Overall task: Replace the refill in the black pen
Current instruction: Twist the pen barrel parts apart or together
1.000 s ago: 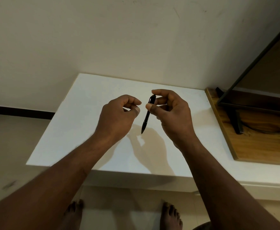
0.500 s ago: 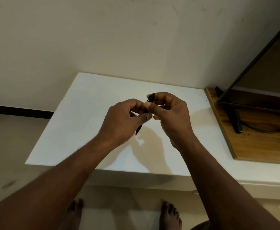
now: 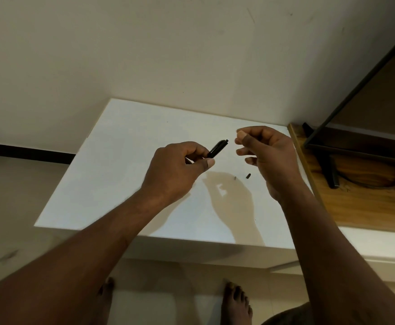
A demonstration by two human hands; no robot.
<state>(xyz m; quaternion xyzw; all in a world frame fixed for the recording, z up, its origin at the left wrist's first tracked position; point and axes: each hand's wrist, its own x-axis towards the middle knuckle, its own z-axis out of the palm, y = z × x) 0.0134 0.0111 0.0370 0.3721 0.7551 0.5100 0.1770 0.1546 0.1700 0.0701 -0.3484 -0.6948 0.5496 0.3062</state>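
Observation:
My left hand (image 3: 180,167) grips the black pen (image 3: 218,148) by its lower part, above the white table (image 3: 112,174). The pen's upper end points up and to the right; its lower end is hidden inside my fist. My right hand (image 3: 264,158) hovers just right of the pen without touching it, fingers loosely curled, and I see nothing between them. Below that hand are a small black piece (image 3: 248,176) and a smaller grey piece (image 3: 235,177), over the tabletop. I cannot tell whether they lie on it or are in the air.
A wooden board (image 3: 365,207) adjoins the table on the right, with a black stand foot (image 3: 331,174) and a dark frame on it. A pale wall rises behind the table. My bare feet stand on the floor below the table's front edge.
The pen has passed from my right hand into my left. My hands have moved apart, and two small pieces now show below my right hand.

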